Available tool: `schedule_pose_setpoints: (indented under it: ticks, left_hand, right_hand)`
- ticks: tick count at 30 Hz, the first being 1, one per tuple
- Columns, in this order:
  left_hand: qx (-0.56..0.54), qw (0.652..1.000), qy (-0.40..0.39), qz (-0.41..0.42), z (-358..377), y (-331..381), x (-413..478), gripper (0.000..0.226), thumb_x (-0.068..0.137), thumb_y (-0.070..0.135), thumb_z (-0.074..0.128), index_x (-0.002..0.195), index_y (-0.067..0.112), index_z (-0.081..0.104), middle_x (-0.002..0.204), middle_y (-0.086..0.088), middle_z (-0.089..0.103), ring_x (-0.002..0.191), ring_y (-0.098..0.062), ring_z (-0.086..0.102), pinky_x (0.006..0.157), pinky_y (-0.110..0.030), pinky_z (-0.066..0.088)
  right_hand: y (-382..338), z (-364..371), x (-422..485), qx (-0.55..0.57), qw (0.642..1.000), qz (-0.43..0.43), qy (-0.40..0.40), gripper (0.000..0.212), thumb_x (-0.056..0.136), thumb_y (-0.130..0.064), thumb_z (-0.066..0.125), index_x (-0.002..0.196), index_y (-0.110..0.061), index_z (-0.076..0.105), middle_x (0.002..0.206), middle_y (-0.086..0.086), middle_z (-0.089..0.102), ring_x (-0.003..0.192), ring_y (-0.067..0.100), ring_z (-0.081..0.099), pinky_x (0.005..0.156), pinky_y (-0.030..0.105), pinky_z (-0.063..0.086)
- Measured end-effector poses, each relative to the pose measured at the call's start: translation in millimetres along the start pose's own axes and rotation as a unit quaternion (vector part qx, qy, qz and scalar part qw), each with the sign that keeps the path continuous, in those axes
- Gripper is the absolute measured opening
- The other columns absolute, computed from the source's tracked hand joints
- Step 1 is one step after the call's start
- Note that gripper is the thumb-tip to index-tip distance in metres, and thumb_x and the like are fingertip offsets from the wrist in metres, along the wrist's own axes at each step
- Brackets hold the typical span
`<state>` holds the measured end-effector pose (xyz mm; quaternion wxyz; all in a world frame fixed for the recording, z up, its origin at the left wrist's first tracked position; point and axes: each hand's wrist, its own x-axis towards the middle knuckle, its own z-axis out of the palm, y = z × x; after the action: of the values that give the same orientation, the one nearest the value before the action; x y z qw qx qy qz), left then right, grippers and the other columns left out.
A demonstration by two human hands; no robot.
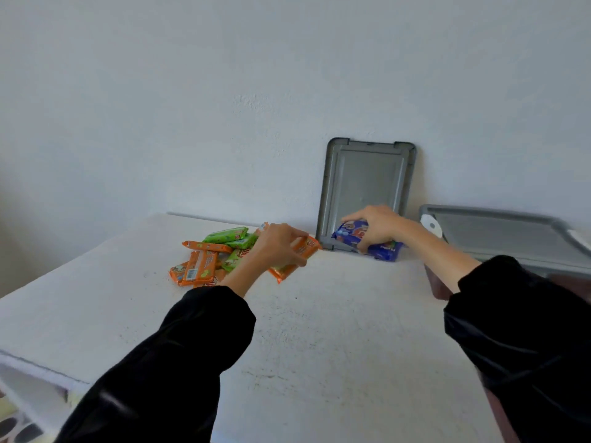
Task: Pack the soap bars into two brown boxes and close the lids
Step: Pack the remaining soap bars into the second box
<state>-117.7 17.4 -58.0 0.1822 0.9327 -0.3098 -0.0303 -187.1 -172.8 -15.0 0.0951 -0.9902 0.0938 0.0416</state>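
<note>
Now an orange soap bar (pixel 308 246) is pinched between the thumb and curled fingers of the left hand (pixel 281 247), beside the loose pile of orange and green bars (pixel 204 260) lying at eleven o'clock on the white table (pixel 319 346). Blue soap bars (pixel 350 233) at one o'clock, at the foot of a grey lid (pixel 364 177) propped against the wall, are clasped by the right hand (pixel 377 228). A brown box (pixel 438 286) at three o'clock appears covered by a second grey lid (pixel 499 235). That box is best uncovered first; bars should then be lifted clear and laid flat.
</note>
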Motion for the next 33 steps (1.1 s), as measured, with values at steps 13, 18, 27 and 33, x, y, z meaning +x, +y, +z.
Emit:
schedule_pose_setpoints:
  ticks: [13,18,27,33]
  left_hand:
    - [-0.039,0.971,-0.084,0.222,17.6,180.2,-23.8,0.064,0.077,0.028,0.073,0.134,0.031,0.045,0.130,-0.003,0.053,0.109,-0.017,0.052,0.080,-0.024,0.040]
    - [-0.054,0.942,-0.156,0.291,43.1,240.8,-35.2,0.067,0.074,0.023,0.075,0.134,0.030,0.045,0.128,-0.003,0.052,0.105,-0.011,0.048,0.081,-0.024,0.042]
    - [-0.060,0.917,-0.213,0.333,95.0,306.1,-44.4,0.067,0.073,0.013,0.075,0.133,0.026,0.047,0.126,-0.003,0.055,0.108,-0.012,0.051,0.081,-0.016,0.044]
    - [-0.004,0.924,-0.215,0.316,134.1,301.8,-35.9,0.072,0.073,0.010,0.075,0.137,0.022,0.044,0.132,-0.006,0.050,0.122,-0.020,0.047,0.097,-0.027,0.039]
  right_hand:
    - [134.4,-49.0,-167.8,0.013,0.997,0.068,0.020,0.081,0.072,-0.019,0.076,0.139,-0.038,0.035,0.138,0.004,0.047,0.114,0.024,0.049,0.076,0.028,0.037]
    - [184.4,-47.9,-222.9,0.038,0.996,0.080,-0.014,0.083,0.072,-0.011,0.075,0.139,-0.036,0.035,0.138,0.002,0.049,0.103,0.018,0.052,0.071,0.025,0.043]
    - [252.2,-18.8,-271.7,0.057,0.994,0.086,-0.044,0.083,0.070,-0.006,0.076,0.139,-0.033,0.037,0.135,0.004,0.049,0.116,0.022,0.051,0.084,0.033,0.049]
    - [263.9,21.4,-267.9,0.029,0.996,0.081,-0.011,0.079,0.074,-0.006,0.072,0.141,-0.027,0.035,0.132,0.004,0.045,0.111,0.014,0.043,0.082,0.024,0.039]
